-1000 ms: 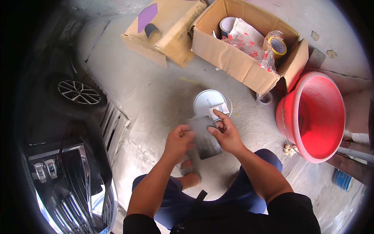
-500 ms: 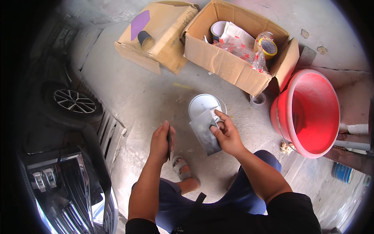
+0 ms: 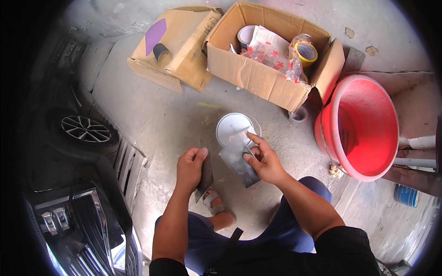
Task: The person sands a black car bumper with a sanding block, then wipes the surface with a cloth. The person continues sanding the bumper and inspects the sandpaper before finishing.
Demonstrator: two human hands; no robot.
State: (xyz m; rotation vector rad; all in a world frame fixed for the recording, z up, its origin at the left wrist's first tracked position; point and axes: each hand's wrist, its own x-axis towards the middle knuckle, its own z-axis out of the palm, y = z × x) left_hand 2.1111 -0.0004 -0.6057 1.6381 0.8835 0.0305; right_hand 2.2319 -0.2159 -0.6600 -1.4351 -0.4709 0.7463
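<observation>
In my right hand [image 3: 264, 163] is a grey, smudged rectangular scraper [image 3: 240, 164], gripped between thumb and fingers. Its far corner overlaps a can with a white lid and wire handle [image 3: 234, 126] on the floor below; I cannot tell whether they touch. My left hand [image 3: 191, 168] pinches a dark, thin flat scraper [image 3: 206, 177] with the thumb along its upper edge, and this one hangs tilted, pointing down toward my sandalled foot [image 3: 213, 201]. A gap lies between the two scrapers.
Beyond the can stand a cardboard box with a purple patch [image 3: 184, 46] and an open box [image 3: 258, 83] holding tape, plastic and a tin. At right is a red bucket [image 3: 324, 133]; a tape roll [image 3: 298, 116] lies nearby. A dark car [image 3: 87, 129] is at left.
My left hand has turned, so the dark scraper shows its flat face instead of its edge. The right-hand scraper has shifted slightly down.
</observation>
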